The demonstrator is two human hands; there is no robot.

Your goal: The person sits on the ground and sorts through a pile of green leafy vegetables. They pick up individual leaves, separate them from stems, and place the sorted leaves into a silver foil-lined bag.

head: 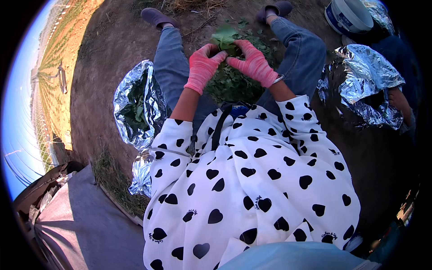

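My left hand (205, 65), in a pink knit glove, and my right hand (253, 63), gloved alike, meet between my spread legs. Both close on a small bunch of green leaves (224, 36), whose broad leaves stick up past the fingertips; its stems are hidden by the fingers. Beneath and behind the hands, a heap of loose greens (233, 82) lies on the ground. To the left, beside my leg, stands an open silver foil bag (154, 106) with green leaves inside.
A co-worker's bare hand (398, 99) is at another silver foil bag (359, 74) on the right. A white and blue plastic bucket (347, 17) stands at the upper right. Dry straw (199, 5) lies at the top, and a grey cloth sheet (91, 219) spreads at the lower left.
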